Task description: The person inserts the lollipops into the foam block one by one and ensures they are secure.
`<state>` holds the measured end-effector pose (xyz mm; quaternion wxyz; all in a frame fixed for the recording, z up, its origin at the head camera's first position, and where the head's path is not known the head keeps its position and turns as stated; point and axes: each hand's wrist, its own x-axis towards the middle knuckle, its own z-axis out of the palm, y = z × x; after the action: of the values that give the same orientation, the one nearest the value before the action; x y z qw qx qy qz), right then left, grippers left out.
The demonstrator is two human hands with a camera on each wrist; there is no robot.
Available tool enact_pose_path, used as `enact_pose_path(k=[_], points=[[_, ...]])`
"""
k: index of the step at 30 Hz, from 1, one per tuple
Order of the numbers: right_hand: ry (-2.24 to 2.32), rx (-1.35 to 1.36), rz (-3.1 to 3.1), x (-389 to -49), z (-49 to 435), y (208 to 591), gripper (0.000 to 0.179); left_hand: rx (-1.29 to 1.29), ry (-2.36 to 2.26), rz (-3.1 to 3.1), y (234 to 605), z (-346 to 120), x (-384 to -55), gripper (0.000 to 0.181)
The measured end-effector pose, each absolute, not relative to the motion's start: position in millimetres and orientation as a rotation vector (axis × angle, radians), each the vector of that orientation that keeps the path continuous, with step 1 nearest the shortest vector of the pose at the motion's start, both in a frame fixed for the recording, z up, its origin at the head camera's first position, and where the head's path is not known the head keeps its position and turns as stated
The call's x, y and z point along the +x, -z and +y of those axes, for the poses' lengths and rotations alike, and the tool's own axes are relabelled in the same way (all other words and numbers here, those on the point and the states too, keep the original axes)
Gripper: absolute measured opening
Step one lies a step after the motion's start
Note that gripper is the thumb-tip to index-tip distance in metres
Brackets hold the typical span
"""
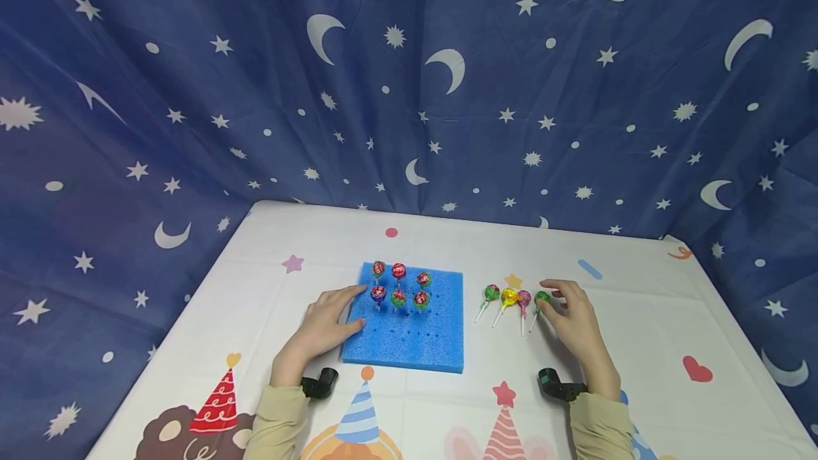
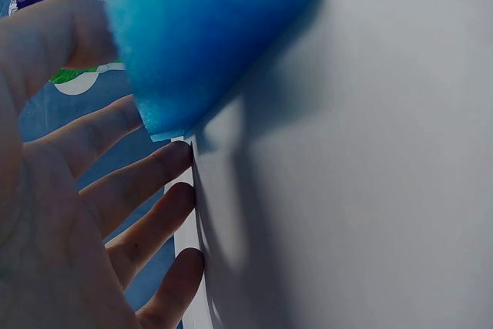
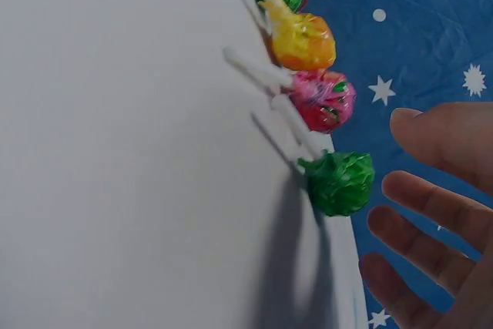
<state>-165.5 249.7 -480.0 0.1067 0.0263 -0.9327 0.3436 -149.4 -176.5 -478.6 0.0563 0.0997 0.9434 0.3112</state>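
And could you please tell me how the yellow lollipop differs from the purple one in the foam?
Pose: the yellow lollipop lies on the table, while the purple one stands in the foam.
Wrapper: the yellow lollipop is yellow with orange, the purple one dark purple with red.
Stick: the yellow lollipop's shows plainly, the purple one's is mostly out of sight.
Both have round, wrapped heads.

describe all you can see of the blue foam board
The blue foam board is a flat, squarish, spongy-looking slab with rows of small holes. It lies on the white tablecloth. Six wrapped lollipops stand in its far half, two rows of three. The left hand appears to touch its left edge.
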Motion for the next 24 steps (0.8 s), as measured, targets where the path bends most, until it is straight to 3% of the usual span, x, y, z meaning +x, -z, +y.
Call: enact_pose_path(k=[24], points=[[-0.961,0.038,-2.860,-168.9,255.6,499.2,0.045,0.314,-0.953,2.872,480.8,-176.8,-149.8,0.061]])
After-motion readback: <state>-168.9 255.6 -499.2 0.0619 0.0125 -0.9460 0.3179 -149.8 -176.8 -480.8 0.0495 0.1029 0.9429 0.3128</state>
